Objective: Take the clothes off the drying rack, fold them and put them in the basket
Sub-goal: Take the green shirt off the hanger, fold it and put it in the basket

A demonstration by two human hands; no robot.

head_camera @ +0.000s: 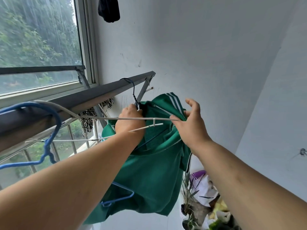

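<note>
Window glass [38, 39] with green trees behind it and a white wall [199, 47] fill the background. Left of the left hand, a blue hanger [49, 135] hooks over the grey drying rack bar [93, 95]. A black-and-white striped cloth [87, 122] hangs just beside it. A white wire hanger [106, 118] crosses in front of the left hand [129, 120], which is raised with its fingers curled round the neck of a dark hanger [134, 95] hooked on the bar. The green jacket [149, 176] hangs there, below and between both hands. The right hand [191, 125] pinches its white-striped shoulder, index finger lifted. Potted plants [189, 193] sit below the right forearm.
</note>
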